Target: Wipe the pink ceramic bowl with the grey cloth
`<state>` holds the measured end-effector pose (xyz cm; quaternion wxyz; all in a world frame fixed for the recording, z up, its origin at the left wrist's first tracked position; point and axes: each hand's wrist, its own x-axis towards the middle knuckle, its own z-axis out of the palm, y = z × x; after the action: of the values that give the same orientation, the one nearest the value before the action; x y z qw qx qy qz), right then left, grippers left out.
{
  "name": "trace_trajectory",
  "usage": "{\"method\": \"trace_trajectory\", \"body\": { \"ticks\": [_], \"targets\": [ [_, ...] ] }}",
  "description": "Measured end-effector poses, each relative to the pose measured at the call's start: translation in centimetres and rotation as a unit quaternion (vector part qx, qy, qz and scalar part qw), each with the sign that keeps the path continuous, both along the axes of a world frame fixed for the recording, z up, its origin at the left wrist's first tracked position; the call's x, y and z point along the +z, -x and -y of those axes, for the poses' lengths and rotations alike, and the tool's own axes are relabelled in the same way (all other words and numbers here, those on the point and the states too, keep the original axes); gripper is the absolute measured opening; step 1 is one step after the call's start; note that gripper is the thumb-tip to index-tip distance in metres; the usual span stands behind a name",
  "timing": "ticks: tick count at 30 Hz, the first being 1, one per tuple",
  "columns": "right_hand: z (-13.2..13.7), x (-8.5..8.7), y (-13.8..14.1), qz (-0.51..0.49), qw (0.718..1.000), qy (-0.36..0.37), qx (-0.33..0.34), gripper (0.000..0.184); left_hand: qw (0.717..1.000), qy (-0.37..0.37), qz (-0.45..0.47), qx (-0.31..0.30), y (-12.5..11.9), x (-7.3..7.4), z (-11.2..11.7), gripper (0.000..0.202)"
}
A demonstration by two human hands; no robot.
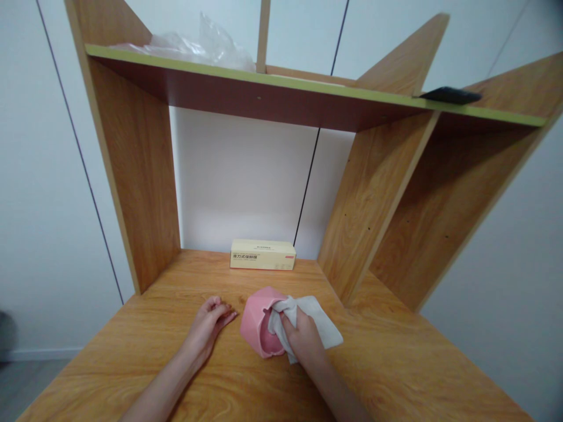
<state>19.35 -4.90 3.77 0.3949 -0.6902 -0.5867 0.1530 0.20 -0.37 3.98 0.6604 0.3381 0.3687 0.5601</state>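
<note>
A pink faceted container [255,322] with notches in its rim lies tilted on the desk, its opening turned toward the right. My right hand [304,337] grips a bunched pale grey cloth [323,319], and part of the cloth reaches into the container's mouth. The rest of the cloth spreads out to the right of the hand. Just left of the container, my left hand [212,322] rests by the desk surface with loosely bent fingers, apart from the container and with nothing visible in it.
Behind the container, a cream cling-film box [263,255] stands near the back of the wooden desk [220,381]. Upright panels rise on both sides. Overhead runs a shelf [264,88] bearing clear plastic wrapping [206,47] and a flat dark object [451,95].
</note>
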Motion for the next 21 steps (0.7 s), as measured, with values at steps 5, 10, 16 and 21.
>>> {"method": "trace_trajectory", "body": {
  "ticks": [5,10,16,21],
  "targets": [
    [-0.19,-0.45,-0.32,-0.007,0.999,-0.009,0.034,0.024,1.000,0.018,0.006,-0.005,-0.11,-0.59,-0.60,0.029],
    [-0.22,-0.53,-0.37,-0.012,0.999,-0.004,0.033,0.023,1.000,0.029,0.002,-0.010,-0.19,-0.85,-0.96,0.030],
    [-0.15,-0.44,-0.33,-0.024,0.999,0.003,0.031,0.024,0.999,0.040,-0.009,-0.021,-0.11,-0.96,-1.02,0.030],
    [-0.12,-0.29,-0.30,-0.024,0.999,0.005,0.030,0.025,0.998,0.045,-0.019,-0.029,-0.07,-1.01,-1.04,0.030]
  ]
}}
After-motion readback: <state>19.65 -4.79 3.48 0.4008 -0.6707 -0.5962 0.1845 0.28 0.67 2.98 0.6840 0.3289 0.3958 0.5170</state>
